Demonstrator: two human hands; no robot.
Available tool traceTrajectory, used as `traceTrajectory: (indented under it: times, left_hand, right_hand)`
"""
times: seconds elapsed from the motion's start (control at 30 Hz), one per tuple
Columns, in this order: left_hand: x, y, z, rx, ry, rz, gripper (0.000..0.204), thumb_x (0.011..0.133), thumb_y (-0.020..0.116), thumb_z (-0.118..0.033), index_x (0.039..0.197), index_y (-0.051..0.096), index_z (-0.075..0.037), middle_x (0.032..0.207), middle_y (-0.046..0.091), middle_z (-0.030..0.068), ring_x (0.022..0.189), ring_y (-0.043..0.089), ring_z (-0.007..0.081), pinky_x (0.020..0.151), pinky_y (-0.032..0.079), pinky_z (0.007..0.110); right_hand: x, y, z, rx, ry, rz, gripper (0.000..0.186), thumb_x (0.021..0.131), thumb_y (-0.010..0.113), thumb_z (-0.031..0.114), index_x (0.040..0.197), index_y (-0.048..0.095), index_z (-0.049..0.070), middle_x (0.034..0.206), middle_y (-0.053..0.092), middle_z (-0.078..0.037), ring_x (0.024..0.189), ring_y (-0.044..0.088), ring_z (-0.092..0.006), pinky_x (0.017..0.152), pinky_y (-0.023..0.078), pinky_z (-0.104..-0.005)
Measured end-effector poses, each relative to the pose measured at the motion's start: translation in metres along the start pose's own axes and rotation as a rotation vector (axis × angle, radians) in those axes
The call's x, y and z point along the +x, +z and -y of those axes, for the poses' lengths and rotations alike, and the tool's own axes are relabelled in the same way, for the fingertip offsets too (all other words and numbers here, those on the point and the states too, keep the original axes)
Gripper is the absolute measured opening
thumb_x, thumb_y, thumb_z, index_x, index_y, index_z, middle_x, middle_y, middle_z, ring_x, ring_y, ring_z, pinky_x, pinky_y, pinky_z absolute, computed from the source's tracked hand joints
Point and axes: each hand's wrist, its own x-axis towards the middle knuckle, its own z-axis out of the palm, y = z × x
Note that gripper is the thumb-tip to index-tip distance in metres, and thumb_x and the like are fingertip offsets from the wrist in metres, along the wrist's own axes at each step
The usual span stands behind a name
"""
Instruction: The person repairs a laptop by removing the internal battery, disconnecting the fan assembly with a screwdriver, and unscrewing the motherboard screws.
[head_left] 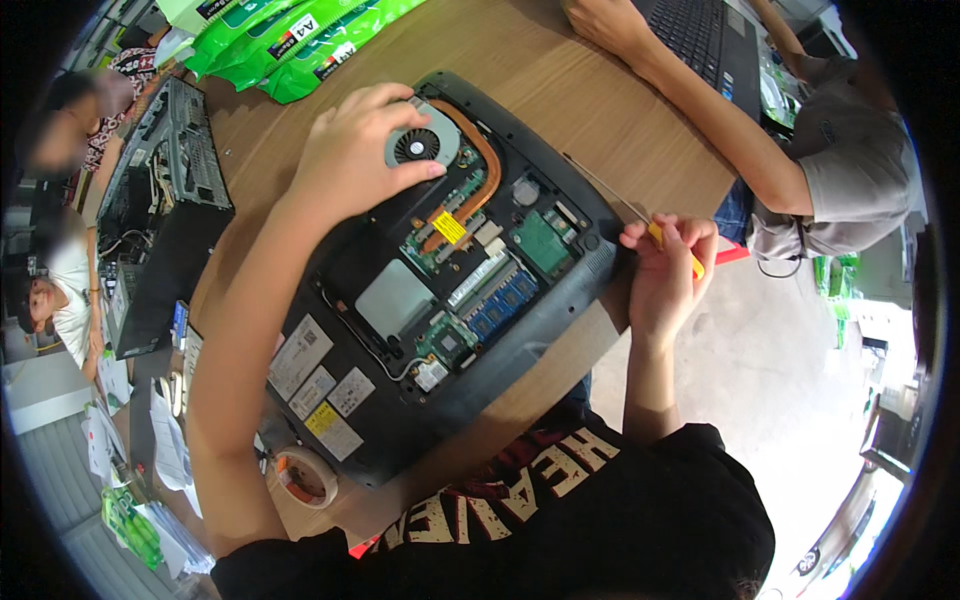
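An opened black laptop (560, 310) lies bottom up on the wooden table, its inner boards bare. My left hand (365, 150) grips the round cooling fan (436, 127) at the laptop's far end, thumb on one edge and fingers over the other. From the fan a copper heat pipe (492, 165) curves to a yellow label. Blue memory modules (503, 303) and a green board sit nearer to me. At the laptop's right side, my right hand (672, 262) is closed round the yellow handle of a screwdriver (656, 232), its thin shaft pointing up and left over the table.
Green paper packs (290, 45) lie at the far left. A black computer case (160, 230) stands open on the left. Near the laptop's lower left corner is a round tub (305, 478) of small parts. Another person's arm (700, 110) rests by a second laptop (705, 45) at the far right.
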Motion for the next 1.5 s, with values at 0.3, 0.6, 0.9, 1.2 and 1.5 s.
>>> traceTrajectory:
  times: [0.3, 0.6, 0.9, 1.2, 1.5]
  left_hand:
    - [0.019, -0.007, 0.006, -0.172, -0.120, 0.245, 0.045, 0.072, 0.078, -0.034, 0.099, 0.061, -0.002, 0.113, 0.054, 0.0104, 0.106, 0.055, 0.0260, 0.093, 0.043, 0.034]
    - [0.005, -0.002, -0.011, -0.085, -0.115, 0.265, 0.082, 0.067, 0.079, -0.049, 0.122, 0.050, 0.004, 0.125, 0.048, 0.0157, 0.118, 0.051, 0.0292, 0.099, 0.042, 0.035]
    - [0.009, -0.016, -0.020, -0.099, -0.138, 0.514, 0.109, 0.056, 0.084, -0.055, 0.134, 0.038, 0.006, 0.141, 0.034, 0.0230, 0.127, 0.043, 0.0361, 0.105, 0.038, 0.036]
    - [-0.002, -0.004, -0.019, 0.031, -0.123, 0.460, 0.121, 0.052, 0.087, -0.051, 0.141, 0.025, 0.003, 0.152, 0.012, 0.0284, 0.142, 0.018, 0.0385, 0.114, 0.026, 0.041]
    - [0.000, -0.003, -0.020, -0.002, -0.137, 0.453, 0.120, 0.049, 0.090, -0.047, 0.141, 0.028, 0.000, 0.153, 0.012, 0.0264, 0.142, 0.018, 0.0377, 0.113, 0.027, 0.041]
  right_hand:
    - [-0.019, -0.002, 0.012, -0.187, -0.099, 0.078, 0.009, 0.095, 0.052, 0.006, 0.098, 0.043, 0.005, 0.092, 0.060, -0.012, 0.077, 0.066, -0.0286, 0.069, 0.056, -0.0378]
    - [-0.055, -0.004, 0.045, -0.346, -0.181, 0.348, 0.010, 0.093, 0.054, 0.005, 0.087, 0.047, 0.000, 0.089, 0.061, -0.014, 0.073, 0.066, -0.0236, 0.068, 0.055, -0.0354]
    - [-0.048, 0.009, 0.061, -0.699, -0.191, 0.409, 0.016, 0.086, 0.062, -0.005, 0.091, 0.048, 0.001, 0.094, 0.064, -0.015, 0.079, 0.066, -0.0191, 0.069, 0.053, -0.0262]
    - [-0.016, 0.030, 0.053, -0.648, -0.393, 0.408, 0.035, 0.089, 0.058, -0.003, 0.108, 0.030, 0.005, 0.088, 0.065, -0.020, 0.071, 0.068, -0.0220, 0.061, 0.057, -0.0279]
    - [-0.002, 0.037, 0.056, -0.663, -0.502, 0.433, 0.029, 0.086, 0.060, -0.006, 0.097, 0.035, 0.005, 0.082, 0.063, -0.015, 0.065, 0.063, -0.0151, 0.057, 0.050, -0.0227]
